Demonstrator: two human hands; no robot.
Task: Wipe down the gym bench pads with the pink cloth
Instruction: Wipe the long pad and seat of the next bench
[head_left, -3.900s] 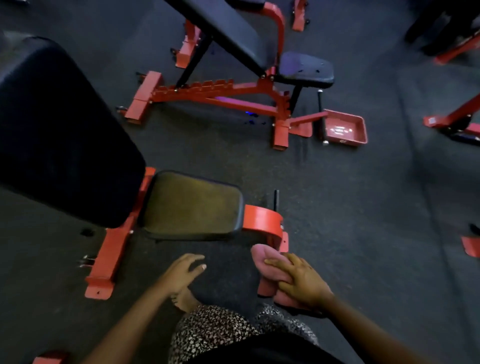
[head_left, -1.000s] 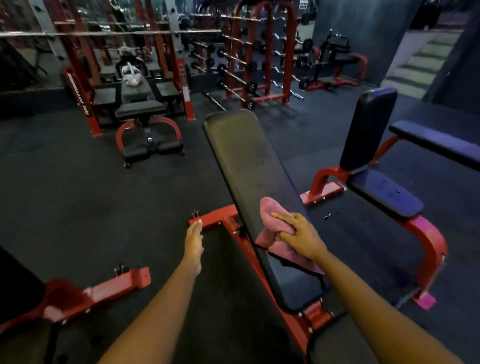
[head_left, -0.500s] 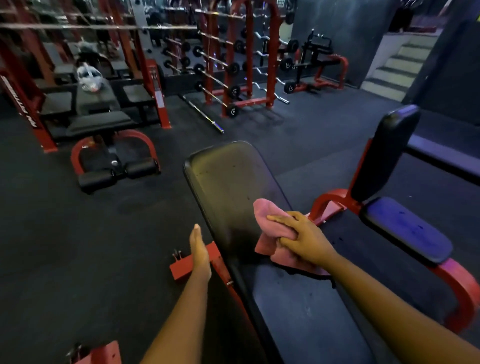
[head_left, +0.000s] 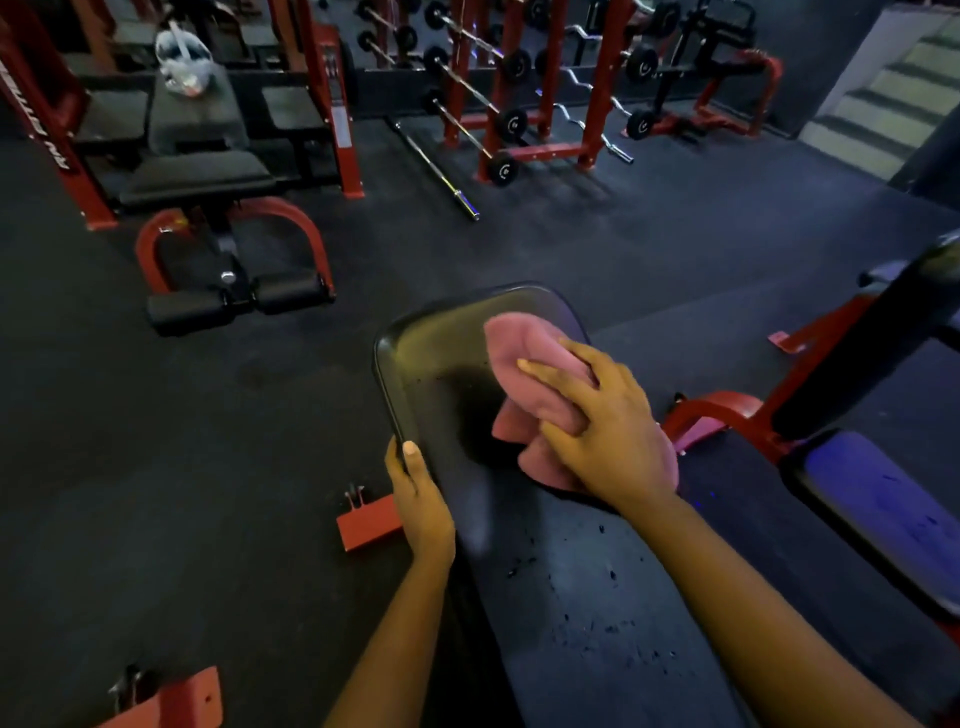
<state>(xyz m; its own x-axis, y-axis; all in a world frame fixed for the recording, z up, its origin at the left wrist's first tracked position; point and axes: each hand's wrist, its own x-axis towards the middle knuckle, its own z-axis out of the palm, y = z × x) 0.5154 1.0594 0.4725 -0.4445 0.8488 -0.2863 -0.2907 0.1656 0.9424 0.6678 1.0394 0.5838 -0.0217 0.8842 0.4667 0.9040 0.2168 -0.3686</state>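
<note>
"FITNE…" lettering on red upright (head_left: 52, 136)

Dark rubber floor (head_left: 156, 441), red barbell racks (head_left: 592, 88), pale stairs (head_left: 878, 104) far right.

Both forearms were bare, uncovered from the wrists back to where the view cut them off near the lower edge. The left hand (head_left: 422, 506), left of the right hand (head_left: 608, 431), looked narrow, its thumbnail short and rounded. The right hand appeared broader, knuckles raised along its back, and its fingers (head_left: 550, 371) carried short, trimmed nails.
</note>
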